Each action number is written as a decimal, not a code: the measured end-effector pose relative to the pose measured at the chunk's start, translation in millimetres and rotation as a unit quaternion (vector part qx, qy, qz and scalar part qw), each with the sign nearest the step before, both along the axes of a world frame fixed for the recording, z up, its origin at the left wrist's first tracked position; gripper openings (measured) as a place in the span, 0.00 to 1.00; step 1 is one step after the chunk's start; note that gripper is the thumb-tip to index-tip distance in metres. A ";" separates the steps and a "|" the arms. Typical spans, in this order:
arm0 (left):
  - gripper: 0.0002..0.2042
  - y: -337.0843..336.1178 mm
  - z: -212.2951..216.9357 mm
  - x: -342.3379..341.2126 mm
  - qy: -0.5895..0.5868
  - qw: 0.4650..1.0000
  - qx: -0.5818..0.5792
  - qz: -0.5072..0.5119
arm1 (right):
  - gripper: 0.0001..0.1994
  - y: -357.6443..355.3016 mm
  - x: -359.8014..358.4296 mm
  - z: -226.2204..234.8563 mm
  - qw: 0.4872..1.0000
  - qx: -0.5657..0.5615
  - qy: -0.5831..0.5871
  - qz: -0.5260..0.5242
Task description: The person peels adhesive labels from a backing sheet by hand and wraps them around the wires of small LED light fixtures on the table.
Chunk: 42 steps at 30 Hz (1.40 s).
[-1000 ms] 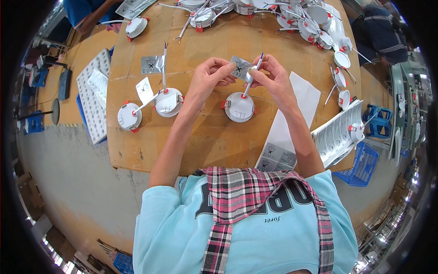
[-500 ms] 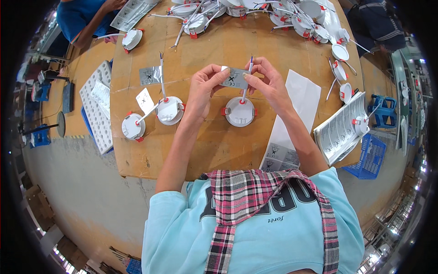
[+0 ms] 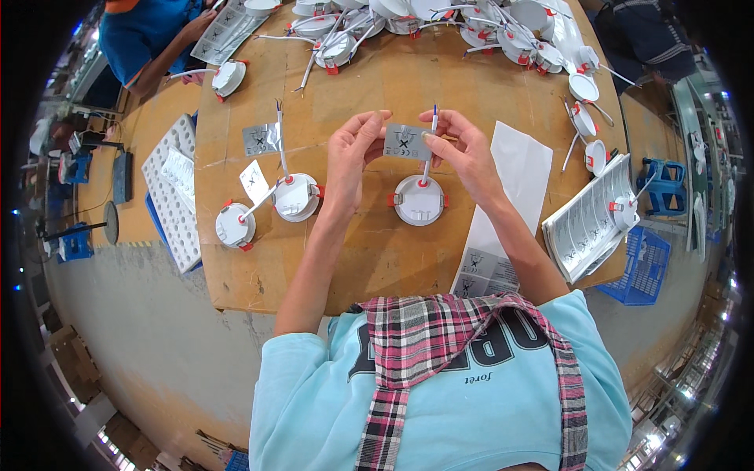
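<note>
Between my hands is a silver printed label (image 3: 404, 142), standing against the white cable (image 3: 426, 169) of a round white downlight (image 3: 419, 202) with red-tipped spring clips. My right hand (image 3: 465, 155) is closed, its thumb pressing the label's right end against the cable. Beside the label's left edge, my left hand (image 3: 349, 157) has thumb and forefinger close together; whatever they pinch is hidden. Two more downlights lie left of my left forearm, one nearer (image 3: 236, 226) and one farther (image 3: 297, 196). A silver label (image 3: 261, 139) and a white label (image 3: 254, 181) stand at their cables.
A sheet of labels (image 3: 503, 212) lies under my right forearm. To its right rests a stack of label sheets (image 3: 585, 228) with a downlight on top. Many downlights (image 3: 338, 49) crowd the table's far side. A co-worker (image 3: 149, 39) sits far left; a perforated white tray (image 3: 174, 196) flanks the table.
My left thumb has slid off the face of the silver label to its left edge. My right hand keeps hold at the cable. At far left the co-worker's hands have shifted.
</note>
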<state>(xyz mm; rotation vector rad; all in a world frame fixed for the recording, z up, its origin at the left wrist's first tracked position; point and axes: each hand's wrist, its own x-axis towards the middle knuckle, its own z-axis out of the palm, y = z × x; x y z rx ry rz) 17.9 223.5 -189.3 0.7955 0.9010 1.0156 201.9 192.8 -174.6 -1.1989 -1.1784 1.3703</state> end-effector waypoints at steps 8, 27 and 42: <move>0.08 -4.0 -1.3 1.3 0.085 0.994 0.060 -0.038 | 0.09 -0.4 -3.1 0.5 0.998 -0.046 0.030 -0.005; 0.09 -4.3 -10.4 2.9 0.070 0.996 0.005 -0.046 | 0.10 -8.3 4.4 -12.0 0.997 -0.075 0.017 -0.022; 0.08 -7.2 -12.7 0.3 0.090 0.994 0.061 0.023 | 0.10 -20.3 -19.4 -6.1 0.992 0.019 -0.114 -0.041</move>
